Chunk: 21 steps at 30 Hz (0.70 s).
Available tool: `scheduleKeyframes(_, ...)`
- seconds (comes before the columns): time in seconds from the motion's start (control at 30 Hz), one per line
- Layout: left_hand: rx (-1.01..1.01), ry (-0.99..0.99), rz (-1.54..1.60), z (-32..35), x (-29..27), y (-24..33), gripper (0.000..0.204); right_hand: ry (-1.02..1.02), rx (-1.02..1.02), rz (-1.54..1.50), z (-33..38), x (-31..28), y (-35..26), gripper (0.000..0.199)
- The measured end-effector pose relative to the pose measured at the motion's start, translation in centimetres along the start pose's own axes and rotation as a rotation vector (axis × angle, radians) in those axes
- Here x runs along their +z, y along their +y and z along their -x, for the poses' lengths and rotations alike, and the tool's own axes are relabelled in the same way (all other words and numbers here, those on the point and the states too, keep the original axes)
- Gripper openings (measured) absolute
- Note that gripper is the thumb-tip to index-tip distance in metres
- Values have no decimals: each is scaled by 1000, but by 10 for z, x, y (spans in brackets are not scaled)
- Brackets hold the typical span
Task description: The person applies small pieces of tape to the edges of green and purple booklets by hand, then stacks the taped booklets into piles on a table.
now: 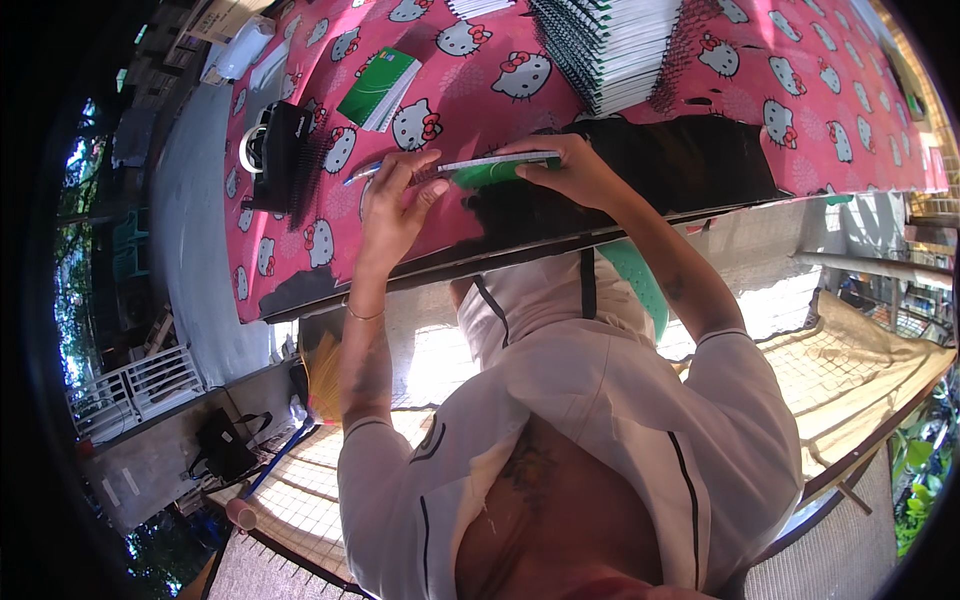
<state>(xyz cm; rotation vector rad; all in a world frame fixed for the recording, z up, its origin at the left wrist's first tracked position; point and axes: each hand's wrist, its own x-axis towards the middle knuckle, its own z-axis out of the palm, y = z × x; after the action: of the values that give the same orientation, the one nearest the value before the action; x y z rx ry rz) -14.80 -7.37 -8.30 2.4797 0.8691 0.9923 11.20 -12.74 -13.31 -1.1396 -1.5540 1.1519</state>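
A person in a white shirt leans over a table spread with a pink cartoon-cat cloth, both bare hands meeting on a thin green-covered notebook just above the centre of the frame. The left hand, a slim bangle at its wrist, lies over the notebook's left end with the fingers loosely curled and the thumb pressed along the edge. The right hand pinches the right end, thumb under and fingers folded over the top, so the notebook is held edge-on, a little above the cloth.

Towards the top of the frame, right of centre, a tall stack of notebooks stands on the cloth, their white page edges fanned toward the camera. A single green notebook lies flat at upper left, well apart from the hands. Left of it, near the table's edge, sits a black machine with a row of black spiral coils beside it.

Below the table, in the lower left of the frame, a black bag rests on a grey ledge near a white railing. A yellowish broom head shows just beside the person's left elbow. Woven mats cover the ground to the right.
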Motion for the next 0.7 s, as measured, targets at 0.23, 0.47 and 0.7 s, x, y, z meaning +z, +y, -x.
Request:
scheduleKeyframes(0.23,-86,-123,-129,-2,6,-1,33,-2,-88,-50,1,1,6,33)
scheduleKeyframes(0.47,-15,2,-764,29,51,21,86,152,-136,-19,5,7,-23,33)
scheduleKeyframes(0.7,22,44,-408,-12,9,15,16,109,-42,-32,5,9,-35,33)
